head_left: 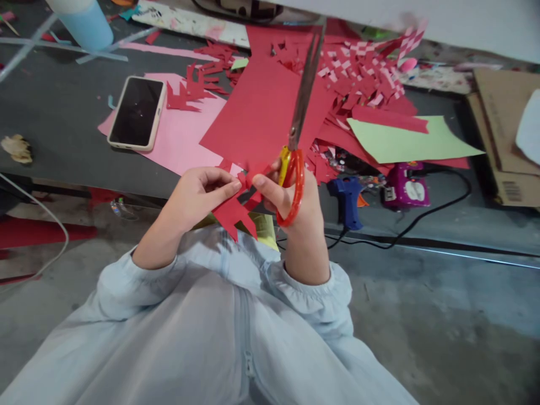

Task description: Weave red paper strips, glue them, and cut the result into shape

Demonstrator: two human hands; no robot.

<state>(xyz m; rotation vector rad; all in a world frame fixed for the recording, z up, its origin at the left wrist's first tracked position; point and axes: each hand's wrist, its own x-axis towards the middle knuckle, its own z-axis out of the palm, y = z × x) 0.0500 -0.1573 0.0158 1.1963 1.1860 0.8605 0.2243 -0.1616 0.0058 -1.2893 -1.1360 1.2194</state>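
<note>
Between thumb and finger, my left hand [198, 197] pinches a cut piece of red paper [234, 216] with notched, pointed ends. My right hand [297, 197] grips the same piece from the other side with thumb and forefinger. Hooked on that right hand is a pair of scissors [301, 107] with red and yellow handles, its long blades pointing up and away from me. Both hands are at the table's near edge, above my lap. Beyond them lies a large red paper sheet [261, 112], partly behind the scissors.
A phone [138, 113] rests on a pink sheet [189, 138] to the left. Red and pink scraps [358, 73] pile up at the back. On the right are a green sheet [409, 140], a blue glue gun [348, 202], a purple box [407, 188] with a black cable, and cardboard [506, 124].
</note>
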